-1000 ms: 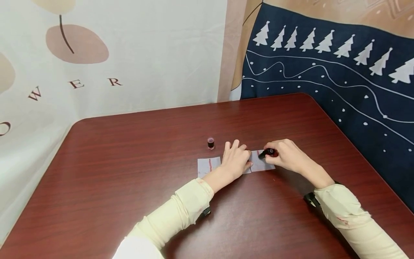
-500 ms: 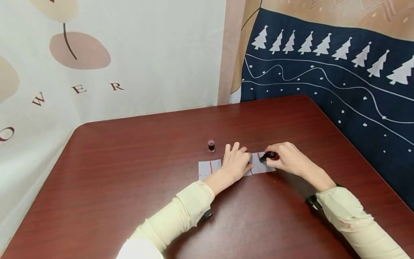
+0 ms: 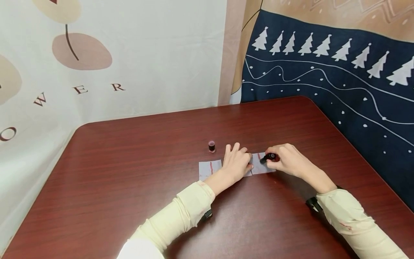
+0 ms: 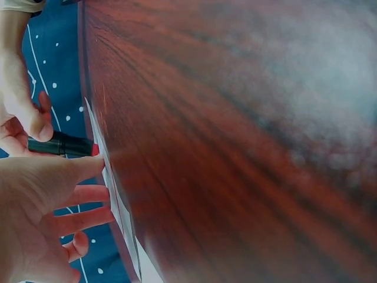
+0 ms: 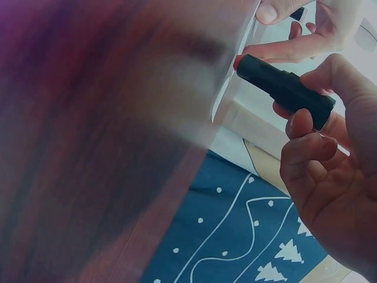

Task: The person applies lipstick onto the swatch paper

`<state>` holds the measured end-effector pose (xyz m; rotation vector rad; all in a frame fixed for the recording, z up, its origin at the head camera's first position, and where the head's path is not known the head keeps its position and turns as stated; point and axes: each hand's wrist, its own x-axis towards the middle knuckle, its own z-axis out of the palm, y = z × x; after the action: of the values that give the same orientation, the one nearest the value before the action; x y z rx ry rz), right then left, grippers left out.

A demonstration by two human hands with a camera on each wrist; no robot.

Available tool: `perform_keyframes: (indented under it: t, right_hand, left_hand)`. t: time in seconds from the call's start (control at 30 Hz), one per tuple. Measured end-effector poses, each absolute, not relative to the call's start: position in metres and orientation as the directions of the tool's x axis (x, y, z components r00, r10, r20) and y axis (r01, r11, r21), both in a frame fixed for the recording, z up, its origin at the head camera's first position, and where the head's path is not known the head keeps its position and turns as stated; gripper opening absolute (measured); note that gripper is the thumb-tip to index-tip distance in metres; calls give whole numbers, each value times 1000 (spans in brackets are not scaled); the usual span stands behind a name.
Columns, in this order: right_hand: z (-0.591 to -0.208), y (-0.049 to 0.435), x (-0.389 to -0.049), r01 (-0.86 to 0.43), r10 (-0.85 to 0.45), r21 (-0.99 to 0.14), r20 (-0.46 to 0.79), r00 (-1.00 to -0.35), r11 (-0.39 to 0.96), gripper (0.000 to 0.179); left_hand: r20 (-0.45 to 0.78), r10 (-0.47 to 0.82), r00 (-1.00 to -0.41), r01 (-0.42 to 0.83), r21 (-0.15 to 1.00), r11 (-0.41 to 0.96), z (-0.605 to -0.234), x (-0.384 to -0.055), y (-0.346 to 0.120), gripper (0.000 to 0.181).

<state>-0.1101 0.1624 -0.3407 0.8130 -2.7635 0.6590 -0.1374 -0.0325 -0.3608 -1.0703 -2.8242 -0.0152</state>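
Observation:
In my right hand [image 3: 288, 158] I pinch a black lipstick [image 5: 283, 85] between thumb and fingers. Its red tip meets the rightmost paper square [image 3: 262, 168], at the lower end of a short red streak. My left hand [image 3: 235, 162] lies just to the left, fingers spread and fairly straight, with fingertips resting on the papers and the table. It covers most of a middle square. Another square [image 3: 205, 169] with a red line pokes out left of my left wrist. The left wrist view shows the lipstick [image 4: 62, 144] beyond my left thumb.
A small cap [image 3: 211, 146], clear pinkish and dark, stands upright behind the papers. All of this is on a reddish-brown wooden table [image 3: 136, 154]. Printed cloths hang along its back and right edges, including a navy one [image 3: 323, 79] with white trees.
The lipstick tip has shifted slightly down the right paper, lengthening the red streak a little. My left hand stays in place on the papers. The head view has tilted slightly.

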Motion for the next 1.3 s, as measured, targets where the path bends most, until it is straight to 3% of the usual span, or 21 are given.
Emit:
perform_keyframes:
  t: [1.3]
  right_hand:
    - [-344,162,-102,-553,-469,-341,302,-830,760,14]
  left_hand:
    - [125,657,-743,657,-54,752,-362,-138,-33,23]
